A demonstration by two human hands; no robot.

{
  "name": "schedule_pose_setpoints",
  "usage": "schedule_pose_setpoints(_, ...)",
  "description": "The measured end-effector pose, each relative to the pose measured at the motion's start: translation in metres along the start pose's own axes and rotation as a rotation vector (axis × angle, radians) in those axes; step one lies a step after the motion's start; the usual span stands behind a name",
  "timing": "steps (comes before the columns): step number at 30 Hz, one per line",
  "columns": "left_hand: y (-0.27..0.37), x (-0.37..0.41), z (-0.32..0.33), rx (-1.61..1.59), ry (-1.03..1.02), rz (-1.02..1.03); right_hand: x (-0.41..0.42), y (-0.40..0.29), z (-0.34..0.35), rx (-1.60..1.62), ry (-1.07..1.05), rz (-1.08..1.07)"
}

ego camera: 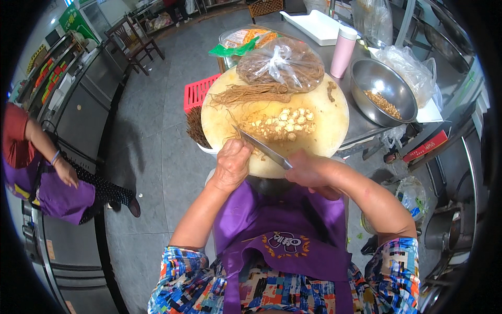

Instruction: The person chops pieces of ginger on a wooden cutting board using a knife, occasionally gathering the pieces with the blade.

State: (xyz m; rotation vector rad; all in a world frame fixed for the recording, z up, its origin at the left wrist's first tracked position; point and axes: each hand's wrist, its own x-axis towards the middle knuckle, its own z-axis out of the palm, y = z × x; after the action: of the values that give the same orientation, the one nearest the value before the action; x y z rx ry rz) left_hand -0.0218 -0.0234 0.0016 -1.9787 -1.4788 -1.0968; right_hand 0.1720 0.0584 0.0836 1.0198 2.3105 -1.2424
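My right hand (308,168) grips the handle of a kitchen knife (264,149), its blade slanting up and left over a round cutting board (333,129). At the board's near left edge, my left hand (234,159) is closed beside the blade on a root, mostly hidden; thin root strands (231,135) show just beyond the knuckles. Pale round root slices (290,121) lie scattered mid-board, past the blade. Behind them rests a bundle of dried, stringy roots (251,93). A knotted clear plastic bag (280,64) of brown roots sits at the board's far edge.
To the right, a steel bowl (382,94) holds chopped pieces, near a pink tumbler (343,53) and white tray (313,25). A red plastic basket (200,92) and a tub of dark bristly stems (197,127) flank the board's left. Another person (47,172) stands far left.
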Motion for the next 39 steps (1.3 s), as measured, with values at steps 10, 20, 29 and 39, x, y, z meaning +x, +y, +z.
schedule_pose_setpoints(10,0.001,0.002,0.002,-0.032,0.025,0.001,0.029,-0.018,0.002,-0.009,0.099,-0.095)
schedule_pose_setpoints(20,-0.001,-0.005,0.002,-0.062,0.034,-0.080,0.004,-0.011,0.008,0.053,0.156,-0.120)
schedule_pose_setpoints(29,-0.002,-0.004,0.000,-0.105,0.021,-0.106,-0.005,-0.006,0.007,0.090,0.120,-0.014)
schedule_pose_setpoints(39,-0.002,-0.002,0.001,-0.043,0.049,-0.058,-0.002,-0.003,0.007,0.041,0.049,-0.015)
